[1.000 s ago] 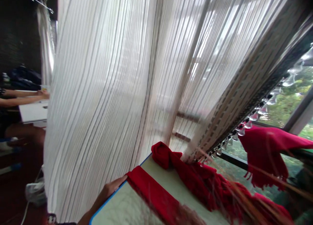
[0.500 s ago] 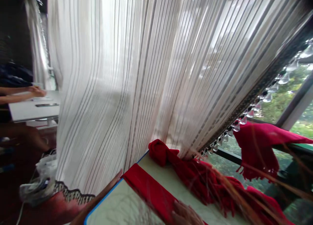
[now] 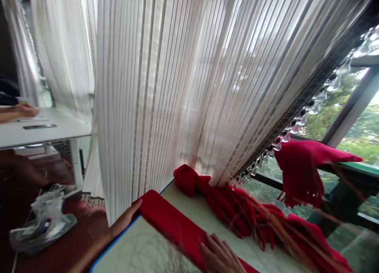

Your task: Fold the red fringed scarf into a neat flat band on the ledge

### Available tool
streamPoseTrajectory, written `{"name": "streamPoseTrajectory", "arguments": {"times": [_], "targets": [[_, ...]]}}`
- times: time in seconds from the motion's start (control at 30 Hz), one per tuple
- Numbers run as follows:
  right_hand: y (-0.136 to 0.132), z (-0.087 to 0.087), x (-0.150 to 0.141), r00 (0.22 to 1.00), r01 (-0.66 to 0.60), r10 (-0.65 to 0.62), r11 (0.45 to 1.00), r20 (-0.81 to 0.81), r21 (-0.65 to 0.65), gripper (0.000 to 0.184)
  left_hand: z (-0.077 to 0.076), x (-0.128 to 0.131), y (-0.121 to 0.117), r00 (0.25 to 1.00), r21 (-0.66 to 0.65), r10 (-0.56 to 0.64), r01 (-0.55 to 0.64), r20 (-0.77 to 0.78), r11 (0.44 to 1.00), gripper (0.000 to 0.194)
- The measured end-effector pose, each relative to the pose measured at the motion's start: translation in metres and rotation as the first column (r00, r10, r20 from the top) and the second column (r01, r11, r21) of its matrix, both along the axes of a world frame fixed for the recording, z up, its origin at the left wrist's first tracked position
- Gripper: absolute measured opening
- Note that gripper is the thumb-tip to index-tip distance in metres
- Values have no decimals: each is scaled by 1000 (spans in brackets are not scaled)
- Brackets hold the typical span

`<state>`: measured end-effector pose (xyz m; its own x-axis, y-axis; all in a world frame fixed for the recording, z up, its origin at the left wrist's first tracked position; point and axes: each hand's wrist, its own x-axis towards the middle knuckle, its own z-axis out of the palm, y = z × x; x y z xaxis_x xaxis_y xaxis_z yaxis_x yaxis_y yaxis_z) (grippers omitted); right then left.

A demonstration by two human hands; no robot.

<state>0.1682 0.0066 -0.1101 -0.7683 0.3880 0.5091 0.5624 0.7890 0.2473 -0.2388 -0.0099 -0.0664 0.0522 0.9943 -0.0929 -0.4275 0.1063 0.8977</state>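
In the head view, the folded red cloth (image 3: 174,221) lay as a flat band across the pale worktop (image 3: 130,241), running from the blue-edged side toward the near edge of the view. The left hand (image 3: 126,217) was positioned at the far end of the band, at the blue edge; its thumb touched the cloth, the remaining fingers were hidden, and whether they were closed on the cloth could not be told. The right hand (image 3: 220,255) rested on the near part of the band, fingers extended and slightly apart, gripping nothing. A crumpled red fringed cloth (image 3: 227,206) lay on the worktop to the right of the band, apart from it. A striped curtain (image 3: 166,107) with a beaded border hung behind the worktop. A third red cloth (image 3: 300,170), also fringed, hung at the window on the right. At left, another person's hands (image 3: 26,110) were above a white table (image 3: 68,127), near a dark flat object (image 3: 40,127). A plastic bag (image 3: 49,217) lay on the floor below.
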Motion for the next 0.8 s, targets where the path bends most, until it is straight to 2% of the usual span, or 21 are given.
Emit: {"name": "streamPoseTrajectory", "arguments": {"times": [0.1,0.2,0.43,0.5,0.63,0.8], "targets": [[1,11,3,997,-30,29,1000,66,9,87,-3,0,3,1000,-9,17,-17,16,1000,58],[0,11,3,997,-17,18,1000,79,-2,88,-4,-3,6,999,-17,36,-36,20,999,64],[0,7,3,997,18,-8,990,74,-141,83,-8,-17,8,967,-34,216,-222,-131,974,51],[-1,9,3,999,16,-8,982,46,-187,81,-10,-18,8,982,-58,184,-187,-47,981,48],[-2,12,3,999,20,-11,969,37,-244,81,-14,-16,9,974,-117,55,-29,221,993,47],[-3,12,3,998,32,-16,962,62,-273,80,-23,-20,9,951,-174,59,-6,303,985,45]]}}
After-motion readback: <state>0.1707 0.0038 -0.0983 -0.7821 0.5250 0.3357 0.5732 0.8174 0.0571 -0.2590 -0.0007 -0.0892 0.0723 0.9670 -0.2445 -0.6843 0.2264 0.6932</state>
